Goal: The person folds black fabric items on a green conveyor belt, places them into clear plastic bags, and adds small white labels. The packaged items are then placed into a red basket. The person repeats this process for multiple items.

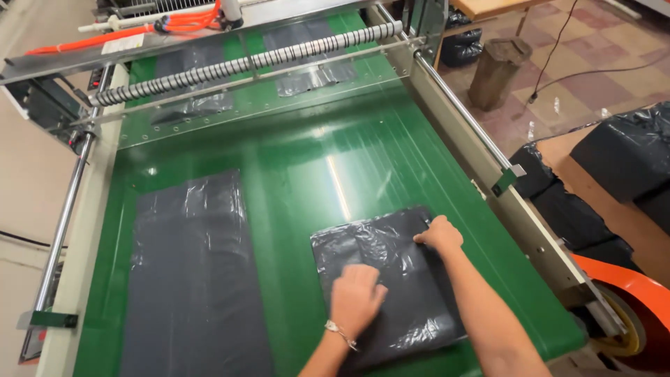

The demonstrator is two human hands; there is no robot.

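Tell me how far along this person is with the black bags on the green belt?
Done, it seems: stacks of folded black bags lie beside the machine. In hand: both hands, left hand and right hand, press on a folded black bag pile on the green belt. Left: a long flat bag pile lies unfolded alongside, and more bags sit beyond the roller.

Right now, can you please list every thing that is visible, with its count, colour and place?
folded bag stack: one, black, right part of belt, under both hands
flat bag stack: one, black, left part of belt
conveyor belt: one, green, centre
roller: one, black-and-white striped, across far end
hose: one, orange, top left
bag bundles: several, black, on the right beside the machine
bracelet: one, silver, left wrist
left hand: flat on folded stack
right hand: at the stack's far right corner
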